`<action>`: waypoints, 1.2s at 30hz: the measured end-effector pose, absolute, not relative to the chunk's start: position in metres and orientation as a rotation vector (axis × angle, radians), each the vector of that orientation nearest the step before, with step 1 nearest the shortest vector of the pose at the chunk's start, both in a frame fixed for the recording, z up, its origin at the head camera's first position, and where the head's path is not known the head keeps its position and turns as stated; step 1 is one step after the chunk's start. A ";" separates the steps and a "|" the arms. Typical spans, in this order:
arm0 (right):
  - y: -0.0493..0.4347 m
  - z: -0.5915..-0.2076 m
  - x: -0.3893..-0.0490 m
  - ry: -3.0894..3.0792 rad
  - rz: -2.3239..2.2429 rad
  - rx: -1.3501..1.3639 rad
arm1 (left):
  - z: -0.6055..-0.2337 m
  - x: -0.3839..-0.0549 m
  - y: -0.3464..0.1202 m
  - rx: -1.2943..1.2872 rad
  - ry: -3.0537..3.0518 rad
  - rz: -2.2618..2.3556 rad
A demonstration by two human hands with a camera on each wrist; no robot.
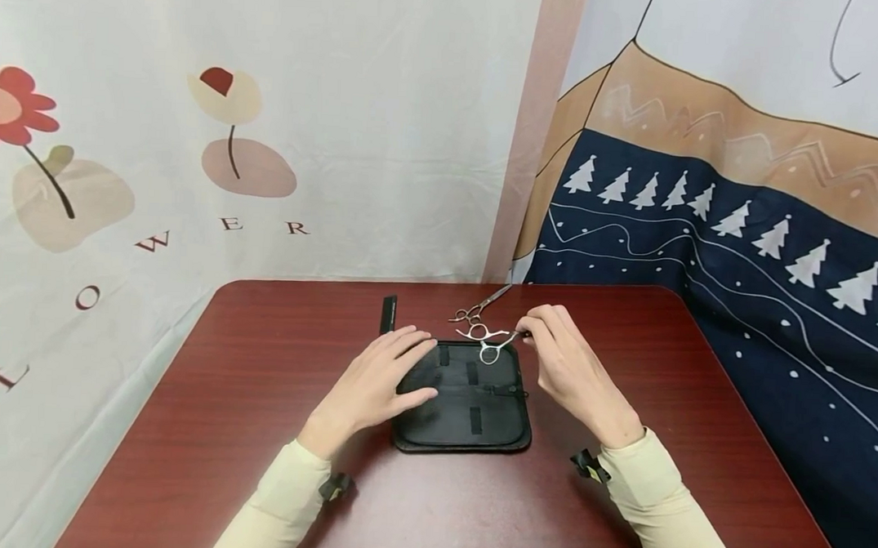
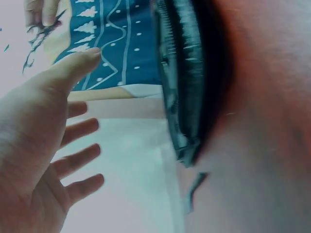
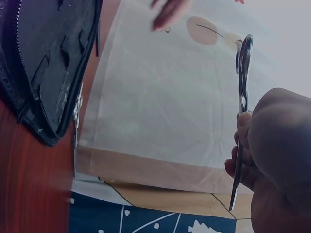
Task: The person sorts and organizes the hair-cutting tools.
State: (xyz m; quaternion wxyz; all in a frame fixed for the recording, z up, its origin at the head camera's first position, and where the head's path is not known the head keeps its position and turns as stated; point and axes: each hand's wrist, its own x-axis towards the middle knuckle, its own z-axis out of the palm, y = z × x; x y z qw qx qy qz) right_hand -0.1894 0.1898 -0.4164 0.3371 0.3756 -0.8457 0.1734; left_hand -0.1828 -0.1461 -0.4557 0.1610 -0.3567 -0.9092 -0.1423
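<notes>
Scissors (image 3: pixel 243 97), pinched along blades (image 3: pixel 235 184) in right grip (image 1: pixel 571 366) near far edge of table (image 1: pixel 257 397); probably light, stiff, slippery, best taken by finger loops (image 3: pixel 247 51); left grip (image 1: pixel 383 374) empty.

Left hand (image 2: pixel 36 131), fingers apart; black zippered case (image 2: pixel 189 73); probably scissors (image 2: pixel 41 35) in right hand (image 2: pixel 41 10).

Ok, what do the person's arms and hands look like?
Long, plain, pale cream-yellow sleeves to both wrists. Small black piece with a touch of yellow at each wrist; can't tell what. Fingers bare, no gloves or rings seen. No cables visible.
</notes>
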 end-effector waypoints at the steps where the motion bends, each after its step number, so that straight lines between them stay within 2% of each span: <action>1: 0.190 -0.416 -0.189 -2.204 0.452 0.979 | -0.453 -0.182 -0.146 -1.012 -2.548 -0.413; 12: 0.190 -0.417 -0.191 -2.195 0.479 1.001 | -0.425 -0.180 -0.135 -0.991 -2.200 -0.447; 20: 0.188 -0.417 -0.192 -2.190 0.532 1.026 | -0.408 -0.175 -0.120 -1.071 -2.050 -0.468; 36: 0.185 -0.417 -0.186 -2.237 0.585 1.053 | -0.415 -0.173 -0.097 -1.184 -1.953 -0.397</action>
